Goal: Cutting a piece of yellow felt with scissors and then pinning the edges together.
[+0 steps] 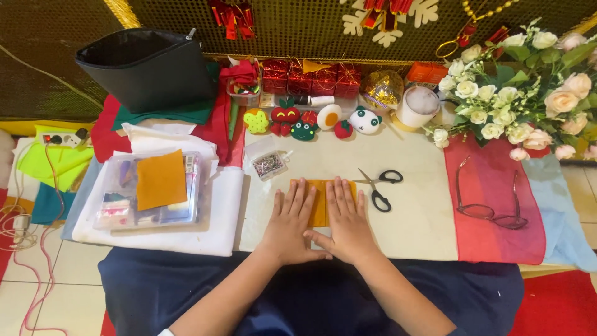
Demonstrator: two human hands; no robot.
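Now both hands lie flat, fingers spread, grasping nothing: left hand [291, 219] and right hand [346, 218] press the orange felt piece [319, 208] on the bench [416, 218], just left of the scissors [380, 185].

Most of the orange felt piece [319, 208] lies hidden under the left hand [291, 224] and right hand [347, 223]; only a strip between them and its top edge show. The clear box [149, 190] has its contents partly covered by an orange square [161, 179]. The bouquet [528, 81] runs off the right edge. The pins in the small box [268, 165] are too tiny to tell apart.
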